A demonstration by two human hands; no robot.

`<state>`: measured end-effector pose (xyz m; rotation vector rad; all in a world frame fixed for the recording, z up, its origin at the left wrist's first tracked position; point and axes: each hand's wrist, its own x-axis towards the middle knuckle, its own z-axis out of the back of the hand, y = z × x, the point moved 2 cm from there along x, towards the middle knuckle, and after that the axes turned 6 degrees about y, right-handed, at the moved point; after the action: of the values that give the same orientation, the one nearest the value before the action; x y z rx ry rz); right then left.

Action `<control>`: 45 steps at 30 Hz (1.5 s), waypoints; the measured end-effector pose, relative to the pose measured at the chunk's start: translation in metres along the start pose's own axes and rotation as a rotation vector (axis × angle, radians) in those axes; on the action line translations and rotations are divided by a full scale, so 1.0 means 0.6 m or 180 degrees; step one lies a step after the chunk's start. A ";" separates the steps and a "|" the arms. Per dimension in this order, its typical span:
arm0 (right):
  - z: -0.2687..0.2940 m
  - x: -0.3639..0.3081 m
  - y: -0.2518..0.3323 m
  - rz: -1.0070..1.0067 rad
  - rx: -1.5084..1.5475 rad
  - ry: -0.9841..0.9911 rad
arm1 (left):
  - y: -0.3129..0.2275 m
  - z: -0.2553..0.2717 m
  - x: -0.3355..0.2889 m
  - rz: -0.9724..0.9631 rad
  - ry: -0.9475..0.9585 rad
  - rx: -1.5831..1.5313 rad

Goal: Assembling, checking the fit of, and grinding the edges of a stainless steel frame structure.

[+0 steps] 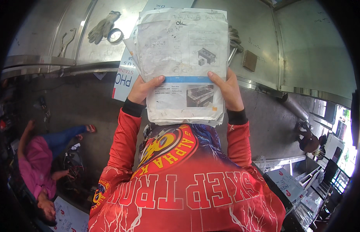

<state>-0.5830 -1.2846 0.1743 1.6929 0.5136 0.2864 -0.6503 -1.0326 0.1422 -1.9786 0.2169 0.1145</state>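
Note:
Both my hands hold a thick stack of worn paper sheets (164,50) in front of my chest, near the front edge of a metal workbench. My left hand (143,88) grips the left side, its thumb lying on the top sheet. On the opposite side my right hand (228,89) holds the edge the same way, thumb on top and fingers hidden behind. The top sheet carries handwriting, a small drawing of a table-like unit, a blue band and a photo of a metal sink table. Part of a white-and-blue printed sheet (124,71) shows behind the stack.
On the metal bench (261,33) lie grey work gloves (104,27), a roll of tape (115,35), locking pliers (67,42) and a brown block (249,60). A person in pink (38,162) is at the lower left; another person (308,141) is at the far right.

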 end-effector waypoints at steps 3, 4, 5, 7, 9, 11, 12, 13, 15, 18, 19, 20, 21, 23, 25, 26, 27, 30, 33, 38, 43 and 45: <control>0.001 0.003 -0.004 0.0001 0.0068 0.0042 | -0.006 -0.007 -0.002 -0.0002 0.0042 -0.0070; 0.001 0.004 -0.004 0.0024 0.0107 0.0055 | -0.005 -0.006 -0.002 0.0000 0.0036 -0.0071; -0.001 0.003 -0.003 0.0019 0.0108 0.0060 | -0.003 -0.003 -0.002 0.0017 0.0038 -0.0097; -0.003 0.003 -0.002 -0.0010 0.0146 -0.0017 | -0.005 -0.004 -0.003 0.0036 0.0034 -0.0124; 0.000 0.005 -0.001 -0.0065 0.0130 0.0013 | -0.011 -0.012 -0.004 -0.0001 0.0026 -0.0170; -0.002 0.006 -0.001 -0.0122 0.0113 0.0036 | -0.013 -0.013 -0.005 0.0001 0.0013 -0.0176; -0.003 0.006 0.000 -0.0108 0.0099 0.0017 | -0.013 -0.013 -0.005 -0.0001 0.0004 -0.0180; -0.004 0.006 0.002 -0.0094 0.0083 0.0001 | -0.013 -0.012 -0.006 0.0000 0.0000 -0.0185; -0.004 0.006 0.005 -0.0114 0.0093 0.0013 | -0.010 -0.008 -0.006 0.0035 0.0029 -0.0206; -0.006 0.005 0.010 -0.0136 0.0102 0.0024 | -0.006 -0.001 -0.005 0.0075 0.0013 -0.0152; -0.008 0.004 0.012 -0.0145 0.0106 0.0026 | -0.007 -0.001 -0.006 0.0072 0.0011 -0.0155; -0.008 0.005 0.011 -0.0145 0.0102 0.0030 | -0.008 -0.002 -0.007 0.0063 0.0022 -0.0139; -0.008 0.006 0.009 -0.0124 0.0125 -0.0003 | -0.009 -0.003 -0.008 0.0055 0.0034 -0.0123; -0.009 0.005 0.011 -0.0102 0.0143 -0.0037 | -0.012 -0.005 -0.009 0.0061 0.0033 -0.0150; -0.011 0.003 0.017 -0.0156 0.0147 -0.0058 | -0.011 -0.005 -0.010 0.0066 0.0028 -0.0176; -0.011 0.003 0.017 -0.0157 0.0143 -0.0054 | -0.007 -0.001 -0.010 0.0084 0.0003 -0.0191; -0.010 0.004 0.018 -0.0164 0.0072 -0.0053 | -0.005 0.000 -0.010 0.0101 -0.0022 -0.0207; -0.007 0.007 0.014 -0.0168 0.0035 -0.0025 | -0.009 -0.003 -0.009 0.0065 -0.0008 -0.0248; -0.010 0.006 0.016 -0.0176 0.0093 -0.0021 | -0.008 0.000 -0.009 0.0094 0.0000 -0.0232; -0.016 0.006 0.019 -0.0262 0.0109 -0.0036 | -0.013 -0.001 -0.014 0.0129 0.0001 -0.0246; -0.013 0.005 0.015 -0.0076 -0.0189 -0.0168 | -0.007 0.014 -0.021 -0.0022 -0.0070 -0.0162; 0.013 0.012 0.004 0.0001 -0.0263 -0.0372 | 0.002 0.038 -0.023 0.0285 -0.0664 0.0081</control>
<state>-0.5725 -1.2883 0.1745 1.6188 0.4094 0.2048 -0.6636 -1.0106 0.1342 -1.9161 0.1700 0.3722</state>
